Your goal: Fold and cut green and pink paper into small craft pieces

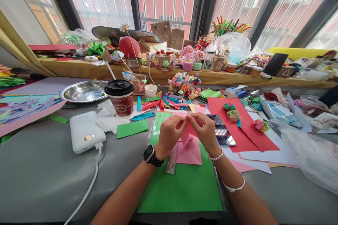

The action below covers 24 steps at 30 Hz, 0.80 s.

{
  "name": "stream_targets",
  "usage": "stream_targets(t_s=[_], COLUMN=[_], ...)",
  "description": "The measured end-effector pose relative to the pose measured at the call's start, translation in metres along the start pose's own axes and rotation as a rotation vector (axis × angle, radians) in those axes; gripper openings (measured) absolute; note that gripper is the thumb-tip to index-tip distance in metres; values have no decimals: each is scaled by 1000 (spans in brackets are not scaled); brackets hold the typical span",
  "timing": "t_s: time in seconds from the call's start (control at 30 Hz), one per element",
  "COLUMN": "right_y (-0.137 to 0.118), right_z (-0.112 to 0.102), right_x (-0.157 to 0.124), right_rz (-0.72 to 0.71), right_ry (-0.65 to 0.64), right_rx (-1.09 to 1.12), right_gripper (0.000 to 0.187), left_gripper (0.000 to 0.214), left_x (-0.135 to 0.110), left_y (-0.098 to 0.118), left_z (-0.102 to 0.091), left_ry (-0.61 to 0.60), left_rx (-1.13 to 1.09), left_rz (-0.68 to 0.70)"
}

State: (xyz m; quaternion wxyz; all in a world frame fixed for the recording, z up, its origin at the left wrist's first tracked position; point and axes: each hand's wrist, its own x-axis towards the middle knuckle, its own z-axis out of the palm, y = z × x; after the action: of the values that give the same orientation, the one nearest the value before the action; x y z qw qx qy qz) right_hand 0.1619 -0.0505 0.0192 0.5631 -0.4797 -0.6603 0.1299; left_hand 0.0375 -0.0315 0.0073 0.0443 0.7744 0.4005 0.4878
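Note:
My left hand [169, 134] and my right hand [203, 130] meet over a green sheet [185, 186] on the grey table. Both pinch the top edge of a folded red-pink paper piece [188, 132], fingers pressed together. A pink folded paper [190, 153] lies flat just below it. A patterned ruler [172, 158] lies by my left wrist, which wears a black watch. A phone [224, 132] lies to the right of my right hand.
A white power bank [85, 130] with its cable sits at left, with a lidded coffee cup [120, 96] and a metal plate [83, 91] behind it. Red sheets [245, 126], paper flowers and plastic bags crowd the right. A cluttered shelf runs along the window.

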Motion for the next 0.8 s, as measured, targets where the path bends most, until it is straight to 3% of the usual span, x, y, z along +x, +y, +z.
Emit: stream_targets(t_s=[0.27,0.37,0.63,0.8], right_y=[0,1,13,14], right_z=[0,-3,-11,-9], right_x=[1,4,7,6], right_rz=[26,83,440,574], right_ry=[-7,-37,-204,-239], right_rx=[40,77,187,397], right_gripper=[15,17,33,36], left_gripper=[15,14,22,22], left_x=[2,5,11,9], left_y=[2,-1,-17,-19], left_z=[-1,-5,-14,-13], left_ry=[-6,-61,-294,-300], left_rx=[-70,-187,-493,-532], left_rz=[-63,-133,-334,-377])
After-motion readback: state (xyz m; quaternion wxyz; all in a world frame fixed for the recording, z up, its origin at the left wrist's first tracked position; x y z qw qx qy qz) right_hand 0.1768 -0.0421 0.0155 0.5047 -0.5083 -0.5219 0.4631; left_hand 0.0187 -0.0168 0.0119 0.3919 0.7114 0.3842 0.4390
